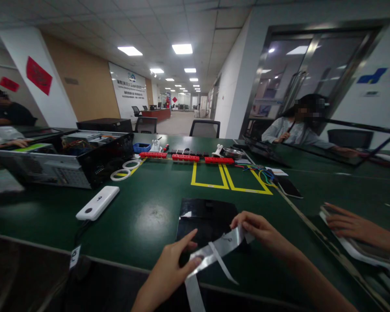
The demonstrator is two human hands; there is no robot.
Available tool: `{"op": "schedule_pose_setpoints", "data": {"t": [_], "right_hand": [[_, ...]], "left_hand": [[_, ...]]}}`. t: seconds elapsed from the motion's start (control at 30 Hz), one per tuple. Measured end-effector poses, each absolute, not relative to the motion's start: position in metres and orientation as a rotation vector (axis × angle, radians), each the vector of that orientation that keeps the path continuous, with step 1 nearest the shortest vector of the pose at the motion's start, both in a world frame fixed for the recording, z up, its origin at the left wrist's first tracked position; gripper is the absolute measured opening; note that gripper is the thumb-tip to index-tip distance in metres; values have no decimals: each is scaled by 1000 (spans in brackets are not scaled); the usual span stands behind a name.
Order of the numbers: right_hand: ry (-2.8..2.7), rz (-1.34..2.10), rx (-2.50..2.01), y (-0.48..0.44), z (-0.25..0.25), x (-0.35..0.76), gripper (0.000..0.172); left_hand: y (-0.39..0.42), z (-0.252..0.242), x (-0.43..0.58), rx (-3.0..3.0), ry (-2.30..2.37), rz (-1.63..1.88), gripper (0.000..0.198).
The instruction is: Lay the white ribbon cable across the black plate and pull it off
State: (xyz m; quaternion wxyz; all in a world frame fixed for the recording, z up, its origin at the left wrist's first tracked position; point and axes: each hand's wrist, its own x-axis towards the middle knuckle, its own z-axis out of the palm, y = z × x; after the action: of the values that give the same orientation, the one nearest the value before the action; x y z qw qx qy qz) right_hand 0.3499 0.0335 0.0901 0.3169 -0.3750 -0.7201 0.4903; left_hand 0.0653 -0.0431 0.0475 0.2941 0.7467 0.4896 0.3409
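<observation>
A dark green table (pixel 149 240) fills the foreground, its top faintly reflecting the ceiling lights (pixel 182 49). Taking twelve o'clock as straight ahead of the wearer, a row of red bars (pixel 185 157) lies at twelve, beyond which stand office chairs (pixel 205 128) and a long room. Yellow outlines (pixel 210 186) mark the tabletop on the near side of that row. At ten to eleven o'clock sits an opened computer case (pixel 73 162), with white rings (pixel 120 174) beside it and a white box (pixel 98 203) numbered 9 nearer in. At one o'clock a dark phone (pixel 290 187) lies near some coloured wires (pixel 265 175); farther out, a seated person (pixel 299 125) is in front of glass doors (pixel 289 78). Another person's hand (pixel 355 227) rests over a pale-edged device at two o'clock.

The shiny silver strip (pixel 211 255) is raised between the wearer's hands, above a black panel (pixel 203 219) on the table. From the right hand (pixel 260 229), which pinches the far end between thumb and fingers, it slants down toward eight o'clock. From the left hand (pixel 173 262) it runs toward two; that thumb touches the near end while the index finger extends away, and I cannot tell whether the fingers behind grip it. A narrow white ribbon (pixel 223 264) crosses the strip and dangles toward five o'clock.
</observation>
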Motion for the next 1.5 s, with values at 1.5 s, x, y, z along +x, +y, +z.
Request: {"op": "schedule_pose_setpoints", "data": {"t": [1.5], "right_hand": [[-2221,663,-1649,38,52,350,23]], "left_hand": [[-24,28,109,2722,1470,650,51]]}}
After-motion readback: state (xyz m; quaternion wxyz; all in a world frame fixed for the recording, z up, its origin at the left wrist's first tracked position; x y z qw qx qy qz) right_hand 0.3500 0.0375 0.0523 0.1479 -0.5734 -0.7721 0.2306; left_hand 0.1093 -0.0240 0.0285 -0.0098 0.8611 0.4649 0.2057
